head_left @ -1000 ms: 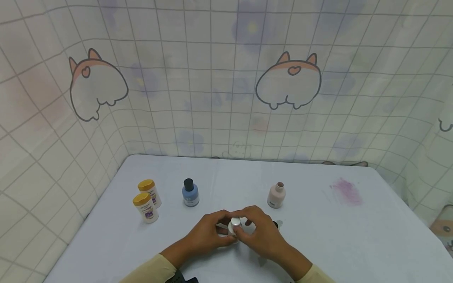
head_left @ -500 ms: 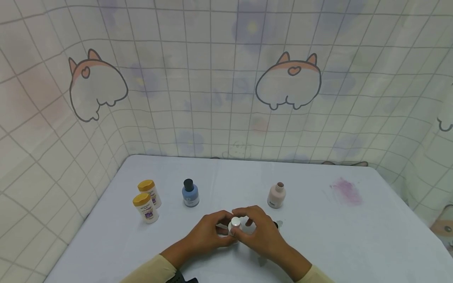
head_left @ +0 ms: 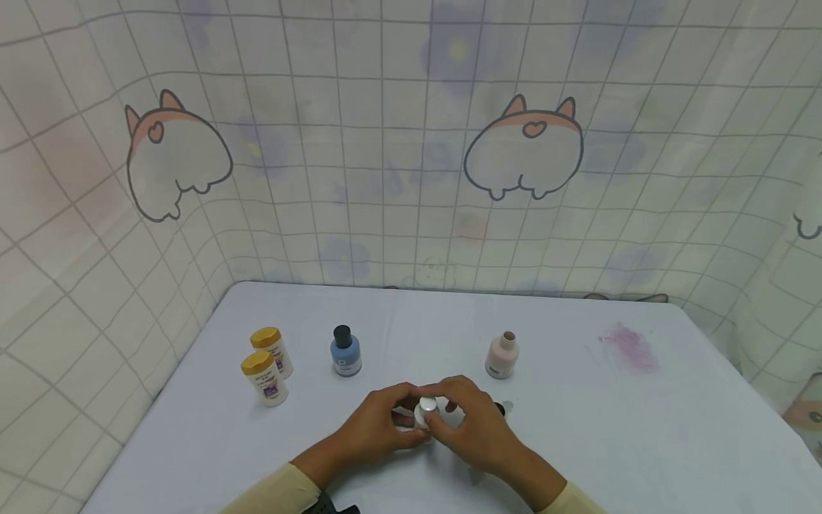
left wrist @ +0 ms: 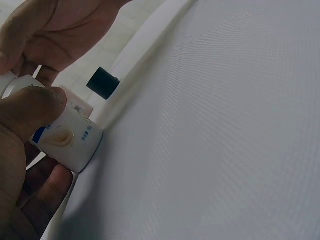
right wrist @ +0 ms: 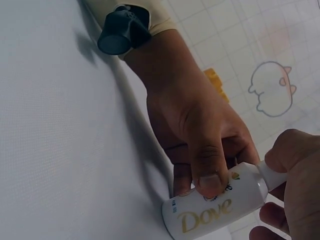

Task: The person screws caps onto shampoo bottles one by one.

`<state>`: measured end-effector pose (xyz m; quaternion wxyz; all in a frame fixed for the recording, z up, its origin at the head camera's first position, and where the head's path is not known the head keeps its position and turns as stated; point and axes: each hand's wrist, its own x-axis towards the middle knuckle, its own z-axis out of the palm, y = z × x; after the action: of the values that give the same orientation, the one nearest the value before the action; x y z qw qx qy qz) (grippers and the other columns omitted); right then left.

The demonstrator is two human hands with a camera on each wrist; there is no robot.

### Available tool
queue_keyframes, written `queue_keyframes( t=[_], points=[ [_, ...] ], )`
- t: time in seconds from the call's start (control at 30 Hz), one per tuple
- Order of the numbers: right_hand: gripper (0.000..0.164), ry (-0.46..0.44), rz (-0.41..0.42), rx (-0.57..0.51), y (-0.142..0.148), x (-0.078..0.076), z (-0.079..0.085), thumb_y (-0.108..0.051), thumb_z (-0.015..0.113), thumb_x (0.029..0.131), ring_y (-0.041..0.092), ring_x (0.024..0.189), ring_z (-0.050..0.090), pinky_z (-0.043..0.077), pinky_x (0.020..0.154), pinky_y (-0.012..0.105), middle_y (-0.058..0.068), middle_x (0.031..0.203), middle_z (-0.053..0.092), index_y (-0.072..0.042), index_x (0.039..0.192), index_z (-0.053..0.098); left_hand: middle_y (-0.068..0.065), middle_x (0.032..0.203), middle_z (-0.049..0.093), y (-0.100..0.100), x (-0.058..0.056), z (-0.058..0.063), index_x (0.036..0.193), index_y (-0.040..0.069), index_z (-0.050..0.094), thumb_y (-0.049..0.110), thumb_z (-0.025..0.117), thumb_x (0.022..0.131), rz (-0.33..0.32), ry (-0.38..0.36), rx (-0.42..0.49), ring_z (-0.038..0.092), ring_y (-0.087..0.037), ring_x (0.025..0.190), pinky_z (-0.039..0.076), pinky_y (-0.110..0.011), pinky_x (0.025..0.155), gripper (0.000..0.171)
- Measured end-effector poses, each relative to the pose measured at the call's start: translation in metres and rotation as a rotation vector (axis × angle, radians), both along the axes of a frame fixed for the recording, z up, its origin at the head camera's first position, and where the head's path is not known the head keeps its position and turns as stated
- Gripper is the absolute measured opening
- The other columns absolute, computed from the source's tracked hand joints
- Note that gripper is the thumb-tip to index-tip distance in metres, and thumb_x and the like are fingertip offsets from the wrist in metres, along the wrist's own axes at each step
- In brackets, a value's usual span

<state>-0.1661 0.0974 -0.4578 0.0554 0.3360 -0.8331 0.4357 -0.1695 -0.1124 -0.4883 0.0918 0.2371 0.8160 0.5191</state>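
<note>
A small white Dove bottle (right wrist: 235,202) stands on the table between the two hands. My left hand (head_left: 379,422) grips its body, with the thumb across the front in the right wrist view. At its top, my right hand (head_left: 474,422) pinches the white cap (head_left: 427,404) between thumb and fingers. The cap sits on the bottle; whether it is loose I cannot tell. Just beyond the right hand lies a black cap (left wrist: 103,83), mostly hidden in the head view. Behind it an uncapped pale pink bottle (head_left: 501,358) stands upright.
A blue bottle (head_left: 347,357) with a black cap stands behind the left hand. Further left are two white bottles with yellow lids, one in front (head_left: 266,382) and one behind (head_left: 277,350). A pink stain (head_left: 629,348) marks the white table (head_left: 642,442) on the right.
The right fingers shift slightly around the white cap, the index finger drawing back and then reaching over again. The left hand and the other bottles stay in place.
</note>
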Motion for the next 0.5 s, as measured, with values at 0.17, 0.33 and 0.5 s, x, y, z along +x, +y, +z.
queue_keyframes(
  t=[0.17,0.33,0.5],
  points=[
    [0.031,-0.082,-0.08,0.039,-0.0006,0.0026,0.0029,-0.044,0.066,0.085,0.008,0.086,0.053,0.049,0.07,0.027,-0.023,0.11,0.054,-0.035,0.114,0.061,0.011,0.108,0.06,0.0006,-0.0009,-0.0008,0.114,0.031,0.056,0.037,0.077,0.077,0.007,0.005,-0.017,0.06,-0.006,0.097,0.05,-0.02,0.083,0.043],
    [0.033,-0.095,-0.084,0.045,-0.0001,0.0036,0.0039,-0.045,0.066,0.085,0.007,0.087,0.053,0.049,0.072,0.027,-0.023,0.111,0.053,-0.035,0.116,0.06,0.011,0.11,0.059,0.0005,-0.0013,-0.0018,0.116,0.028,0.055,0.036,0.077,0.077,0.003,0.015,-0.014,0.06,-0.006,0.097,0.05,-0.02,0.083,0.045],
    [0.035,-0.027,-0.001,0.017,0.0012,0.0023,0.0039,-0.036,0.065,0.088,0.005,0.094,0.053,0.051,0.077,0.029,-0.018,0.115,0.055,-0.028,0.122,0.058,0.011,0.111,0.059,0.0004,-0.0012,-0.0019,0.117,0.027,0.055,0.036,0.077,0.077,0.001,0.005,-0.008,0.059,-0.006,0.099,0.051,-0.02,0.083,0.046]
  ],
)
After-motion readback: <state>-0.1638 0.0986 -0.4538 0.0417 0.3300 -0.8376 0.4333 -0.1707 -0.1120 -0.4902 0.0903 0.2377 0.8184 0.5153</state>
